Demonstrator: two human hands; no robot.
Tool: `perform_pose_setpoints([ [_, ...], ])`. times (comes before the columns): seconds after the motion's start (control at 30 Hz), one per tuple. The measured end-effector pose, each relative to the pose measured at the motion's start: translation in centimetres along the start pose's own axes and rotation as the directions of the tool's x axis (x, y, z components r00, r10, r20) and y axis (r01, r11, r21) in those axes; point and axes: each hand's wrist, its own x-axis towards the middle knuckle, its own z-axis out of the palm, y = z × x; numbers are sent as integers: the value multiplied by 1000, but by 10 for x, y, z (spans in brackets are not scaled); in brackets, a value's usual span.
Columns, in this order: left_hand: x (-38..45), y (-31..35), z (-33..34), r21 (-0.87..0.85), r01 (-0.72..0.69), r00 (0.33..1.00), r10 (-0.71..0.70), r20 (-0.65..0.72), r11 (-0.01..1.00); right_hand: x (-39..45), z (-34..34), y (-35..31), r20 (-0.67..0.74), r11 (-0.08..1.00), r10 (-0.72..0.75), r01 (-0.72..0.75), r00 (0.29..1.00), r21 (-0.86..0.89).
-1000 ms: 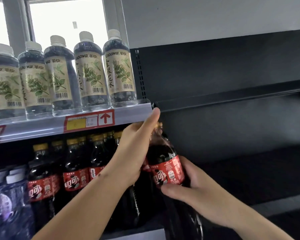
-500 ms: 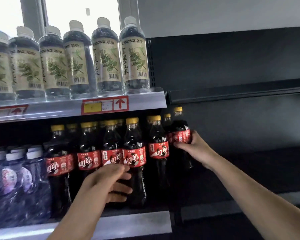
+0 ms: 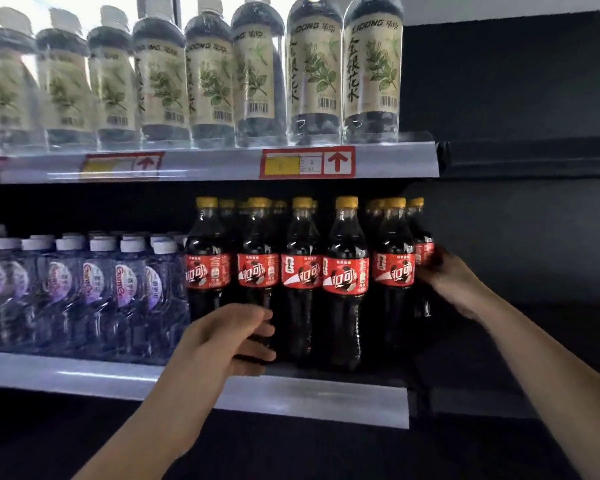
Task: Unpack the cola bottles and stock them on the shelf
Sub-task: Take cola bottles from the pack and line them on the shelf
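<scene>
The cola bottles (image 3: 302, 275) are standing in a neat row on the lower shelf (image 3: 312, 393), in the middle of the frame, with their red labels facing out so shoppers can read them. More yellow caps are showing behind the front row.

The left hand (image 3: 229, 337) is curling its fingers round the bottom part of the second cola bottle (image 3: 258, 271) in the front row, low in the middle of the frame. It is probably nudging that bottle into line with the others. The right hand (image 3: 451, 275) is reaching in from the right side and is wrapping round the end bottle (image 3: 424, 252), which is standing a little behind the row. This hand is blurry, so how tight it is holding is hard to tell.

Purple water bottles (image 3: 94, 289) are sitting to the left of the colas, and tea bottles (image 3: 312, 71) are lined up on the upper shelf (image 3: 222, 164).

Compared with half a second ago, the view is much closer to the shelf. The left hand is now touching a bottle, when before it was only reaching. The right hand is still on the end bottle.
</scene>
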Motion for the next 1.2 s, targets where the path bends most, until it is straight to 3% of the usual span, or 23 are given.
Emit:
perform_pose_setpoints([
  [0.13,-5,-1,-11,-14,22,1000,-23,-12,1000,-6,2,-8,-22,997,53,-54,998,-56],
  [0.2,-7,-1,-19,-9,6,1000,-6,-4,1000,-15,0,-15,-149,986,78,-98,986,-136],
  [0.27,-9,-3,-29,-14,-6,1000,5,-13,1000,-32,-1,-24,-337,985,92,-134,937,-104],
  [0.33,-15,-4,-41,-14,-13,1000,13,-25,1000,-64,9,-47,-432,997,50,-72,900,-33],
  [0.47,-28,-5,-62,-8,-9,999,9,-38,1000,-137,39,-96,-489,991,-112,131,865,5],
  [0.57,-47,-2,-88,4,5,998,-5,-60,1000,-192,70,-141,-414,961,-235,273,880,35],
  [0.77,-97,-10,-159,16,64,995,-63,-75,998,-287,141,-202,-150,943,-333,332,931,-31],
  [1.07,-194,-46,-305,95,155,988,-155,-11,983,-426,290,-257,172,968,-232,244,957,-54],
  [1.2,-231,-74,-356,125,275,961,-270,-50,953,-473,351,-263,343,989,-86,122,935,-84],
])
